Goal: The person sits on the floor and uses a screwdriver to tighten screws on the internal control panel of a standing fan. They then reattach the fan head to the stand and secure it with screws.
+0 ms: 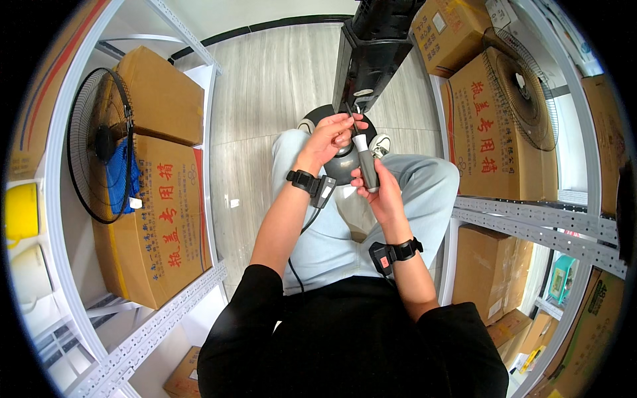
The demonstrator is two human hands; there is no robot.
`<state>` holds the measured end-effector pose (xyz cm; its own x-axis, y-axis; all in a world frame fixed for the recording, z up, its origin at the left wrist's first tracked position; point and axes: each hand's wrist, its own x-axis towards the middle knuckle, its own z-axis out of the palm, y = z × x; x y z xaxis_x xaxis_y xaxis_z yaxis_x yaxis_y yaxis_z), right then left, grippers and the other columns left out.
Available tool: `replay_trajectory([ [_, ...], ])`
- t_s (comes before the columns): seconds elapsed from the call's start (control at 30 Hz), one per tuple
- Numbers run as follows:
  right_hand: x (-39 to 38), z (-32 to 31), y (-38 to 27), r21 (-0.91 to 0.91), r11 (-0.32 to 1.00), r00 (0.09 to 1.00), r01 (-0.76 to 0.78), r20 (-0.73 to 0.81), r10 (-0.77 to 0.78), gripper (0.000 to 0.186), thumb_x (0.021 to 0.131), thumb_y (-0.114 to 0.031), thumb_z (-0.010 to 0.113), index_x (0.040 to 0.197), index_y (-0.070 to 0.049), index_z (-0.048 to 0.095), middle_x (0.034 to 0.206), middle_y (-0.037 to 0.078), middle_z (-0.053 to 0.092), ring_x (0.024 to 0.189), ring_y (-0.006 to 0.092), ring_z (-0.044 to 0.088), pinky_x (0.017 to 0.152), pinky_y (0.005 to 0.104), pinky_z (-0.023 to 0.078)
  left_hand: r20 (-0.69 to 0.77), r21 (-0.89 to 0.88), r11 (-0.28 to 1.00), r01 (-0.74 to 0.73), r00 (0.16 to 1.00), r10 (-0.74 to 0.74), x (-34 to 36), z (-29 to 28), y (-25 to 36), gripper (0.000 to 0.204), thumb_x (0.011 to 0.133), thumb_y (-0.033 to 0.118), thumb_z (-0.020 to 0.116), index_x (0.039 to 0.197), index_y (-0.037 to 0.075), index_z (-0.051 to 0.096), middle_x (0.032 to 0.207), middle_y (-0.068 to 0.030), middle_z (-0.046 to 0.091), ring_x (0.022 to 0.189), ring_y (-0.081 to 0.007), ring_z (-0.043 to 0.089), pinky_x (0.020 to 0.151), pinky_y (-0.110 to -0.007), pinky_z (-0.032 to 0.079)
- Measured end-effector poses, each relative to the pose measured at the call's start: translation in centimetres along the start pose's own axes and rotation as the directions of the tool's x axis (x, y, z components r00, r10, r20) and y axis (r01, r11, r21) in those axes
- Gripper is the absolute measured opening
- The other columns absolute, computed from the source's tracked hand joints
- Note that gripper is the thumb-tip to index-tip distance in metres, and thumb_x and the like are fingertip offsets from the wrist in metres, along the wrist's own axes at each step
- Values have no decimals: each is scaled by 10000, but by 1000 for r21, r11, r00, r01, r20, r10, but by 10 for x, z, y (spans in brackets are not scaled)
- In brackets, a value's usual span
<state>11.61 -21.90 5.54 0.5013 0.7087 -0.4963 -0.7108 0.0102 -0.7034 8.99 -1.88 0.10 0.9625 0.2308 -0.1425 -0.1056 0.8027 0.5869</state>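
My right hand [379,192] is wrapped round the grey handle of a screwdriver [368,167], which has a white collar and a dark shaft pointing up and away. The fingers of my left hand [330,138] are closed in a pinch at that shaft, close to its far end. Just beyond them stands a tall black appliance column [371,63], probably a fan body, on a round dark base [342,166] between my feet. The screwdriver's tip lies at the column's lower end; whether it touches a screw there is too small to tell.
Metal shelving flanks me, with cardboard boxes [151,225] on the left and more boxes [494,126] on the right. A round black fan grille [74,146] leans at the left, another grille [494,76] at the right. A cable [312,222] hangs from my left wrist strap.
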Motion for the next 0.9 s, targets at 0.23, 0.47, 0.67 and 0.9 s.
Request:
replay_trajectory([
  [0.23,3,13,11,-401,864,921,303,-110,-374,317,974,-269,534,1162,-14,523,943,81,642,785,156,650,615,232,511,-5,46,999,6,1000,-6,0,-1,0,195,938,98,570,1093,-18,582,995,-150,671,495,-8,367,455,-157,296],
  [0.47,-1,17,1,-154,985,994,81,-67,-92,355,972,-283,537,1221,-33,498,960,66,613,775,121,611,607,239,497,-63,21,1000,-11,998,12,0,-3,-1,166,918,92,599,1052,-5,596,938,-137,669,497,-2,383,445,-152,292],
  [0.67,6,11,12,-339,913,955,227,-104,-276,326,964,-248,562,1199,-25,527,950,86,606,773,127,606,582,242,500,-51,19,999,-26,998,27,-1,2,2,200,892,113,647,1042,-10,599,901,-137,664,501,-2,373,446,-154,287],
  [0.9,3,13,6,-110,988,988,109,-99,-120,281,943,-192,591,1136,-2,515,938,93,645,799,150,642,586,240,509,-78,31,999,-41,996,44,0,1,-1,206,902,117,634,1053,-18,602,929,-138,666,504,-4,370,453,-155,288],
])
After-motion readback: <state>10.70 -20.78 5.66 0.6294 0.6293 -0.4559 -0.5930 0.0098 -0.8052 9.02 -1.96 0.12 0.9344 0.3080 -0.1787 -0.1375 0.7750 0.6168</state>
